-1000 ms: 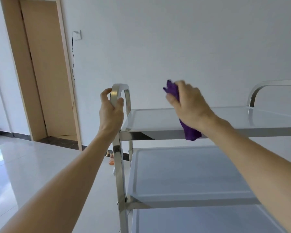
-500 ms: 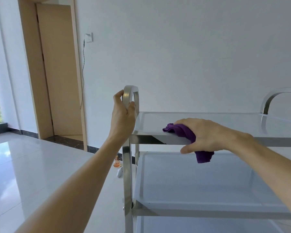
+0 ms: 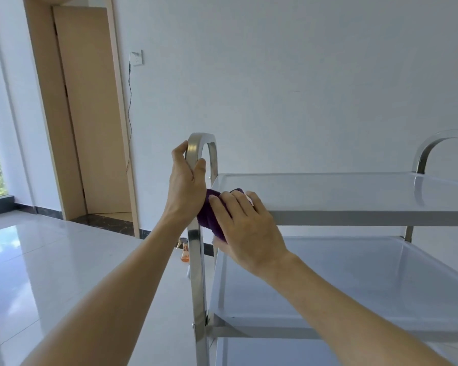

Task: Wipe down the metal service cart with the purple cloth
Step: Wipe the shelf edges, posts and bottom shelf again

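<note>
While left hand [image 3: 184, 184] grips cart [image 3: 328, 217] handle [image 3: 196, 149], right hand [image 3: 245, 228] pinches purple cloth [image 3: 209, 216] at corner, cloth mostly hidden tbh.

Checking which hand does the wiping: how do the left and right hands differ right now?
The left hand grips the cart's upright handle loop bare; the right hand presses the purple cloth against the top shelf's near corner. The left sits higher, fingers wrapped round metal; the right lies lower, fingers spread over cloth. Both touch the cart.

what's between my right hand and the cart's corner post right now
The purple cloth, bunched under the right hand and pressed against the cart beside its post, in the head view.
</note>
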`<state>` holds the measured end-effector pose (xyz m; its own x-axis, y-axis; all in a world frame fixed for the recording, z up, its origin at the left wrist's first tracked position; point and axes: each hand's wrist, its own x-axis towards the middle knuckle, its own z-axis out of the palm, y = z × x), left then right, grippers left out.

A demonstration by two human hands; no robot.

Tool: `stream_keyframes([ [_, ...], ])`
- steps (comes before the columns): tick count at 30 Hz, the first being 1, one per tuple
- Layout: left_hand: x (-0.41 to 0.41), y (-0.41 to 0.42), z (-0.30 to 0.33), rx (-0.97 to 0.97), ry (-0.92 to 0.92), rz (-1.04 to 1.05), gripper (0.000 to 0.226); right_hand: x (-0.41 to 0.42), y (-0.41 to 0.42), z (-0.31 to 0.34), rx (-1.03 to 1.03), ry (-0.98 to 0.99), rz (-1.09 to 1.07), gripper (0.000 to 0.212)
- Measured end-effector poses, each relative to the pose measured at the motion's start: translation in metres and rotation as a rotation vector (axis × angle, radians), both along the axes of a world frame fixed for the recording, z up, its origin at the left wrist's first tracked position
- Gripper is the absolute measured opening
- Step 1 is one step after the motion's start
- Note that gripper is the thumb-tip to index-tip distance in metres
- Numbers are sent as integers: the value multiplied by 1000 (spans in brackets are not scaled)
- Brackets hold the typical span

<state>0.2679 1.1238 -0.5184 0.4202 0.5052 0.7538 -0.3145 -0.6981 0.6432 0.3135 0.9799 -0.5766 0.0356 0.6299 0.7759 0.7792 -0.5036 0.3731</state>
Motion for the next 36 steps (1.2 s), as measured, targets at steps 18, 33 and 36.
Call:
stream_keyframes([
  [18,5,6,-2,36,-21,22,37,20,-9,-6,198,-60,-42,43],
  [33,-12,37,-2,105,37,149,42,136,-237,-2,277,229,-293,59],
  [36,-11,29,-1,97,38,195,41,136,-231,-4,320,269,-264,54],
])
